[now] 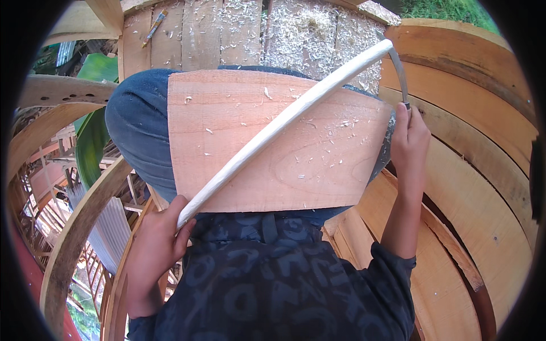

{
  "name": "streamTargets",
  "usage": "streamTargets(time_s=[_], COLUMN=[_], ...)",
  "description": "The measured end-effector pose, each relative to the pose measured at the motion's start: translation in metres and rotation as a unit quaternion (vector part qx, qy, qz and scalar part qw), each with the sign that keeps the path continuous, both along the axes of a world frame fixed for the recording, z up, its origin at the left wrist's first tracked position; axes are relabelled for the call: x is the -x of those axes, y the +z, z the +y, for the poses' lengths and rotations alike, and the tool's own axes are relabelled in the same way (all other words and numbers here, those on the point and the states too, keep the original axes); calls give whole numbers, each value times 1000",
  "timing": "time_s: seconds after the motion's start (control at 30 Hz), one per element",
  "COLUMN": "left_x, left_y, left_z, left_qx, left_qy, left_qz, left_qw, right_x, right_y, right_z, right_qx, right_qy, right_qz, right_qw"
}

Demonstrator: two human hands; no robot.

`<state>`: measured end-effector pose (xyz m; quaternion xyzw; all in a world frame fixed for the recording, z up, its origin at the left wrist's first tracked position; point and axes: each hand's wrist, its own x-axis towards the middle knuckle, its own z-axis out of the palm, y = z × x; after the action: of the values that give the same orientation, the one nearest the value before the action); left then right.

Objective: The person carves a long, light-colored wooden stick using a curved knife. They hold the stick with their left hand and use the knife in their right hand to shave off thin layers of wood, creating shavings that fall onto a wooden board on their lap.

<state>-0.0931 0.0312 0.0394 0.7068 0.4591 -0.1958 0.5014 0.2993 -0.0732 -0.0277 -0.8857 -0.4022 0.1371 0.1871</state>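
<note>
Stick slanting over the board, knife at its far tip

The stick (pixel 281 122) runs slantwise above the board (pixel 227 113), which lies across the person's lap. The left hand (pixel 156 241) is clamped on its near end, thumb and fingers closed around it. The right hand (pixel 410 139) has its fingers wrapped on the grip of the curved knife (pixel 401 74), whose blade reaches the stick's far tip; whether the edge bites or only touches, I cannot tell.

Loose shavings (pixel 310 25) on the floor (pixel 200 28) and a few on the board suggest that the step in hand is shaving the stick, judged to be at the start or end of a stroke. The next move would call for a firm left grip and a shallow, even blade angle, kept clear of the left fingers.
</note>
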Motion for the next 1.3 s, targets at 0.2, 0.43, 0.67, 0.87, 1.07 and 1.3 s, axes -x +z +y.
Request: streamTargets(time_s=[0.2, 0.43, 0.67, 0.87, 1.07, 1.3], left_x=[7, -1, -25, -26, -26, -12], left_y=[1, 15, 15, 9, 0, 1], left_z=[-3, 6, 0, -2, 0, -1], left_qx=[-5, -118, -223, -169, -143, -110], left_qy=[30, -6, -41, -47, -50, -52], left_qz=[17, -6, -22, 27, 16, 31], left_qw=[999, 993, 974, 984, 988, 992], right_x=[-8, 23, 53, 60, 45, -33], right_y=[-5, -9, 7, 7, 6, -3], right_z=[-8, -20, -26, -34, -26, -47], right_qx=[-35, -110, -101, -30, 14, -31], right_qy=[-64, -39, 4, 64, 98, -89], right_qz=[70, 178, 197, 139, 7, -6], right_qw=[995, 977, 975, 988, 995, 995])
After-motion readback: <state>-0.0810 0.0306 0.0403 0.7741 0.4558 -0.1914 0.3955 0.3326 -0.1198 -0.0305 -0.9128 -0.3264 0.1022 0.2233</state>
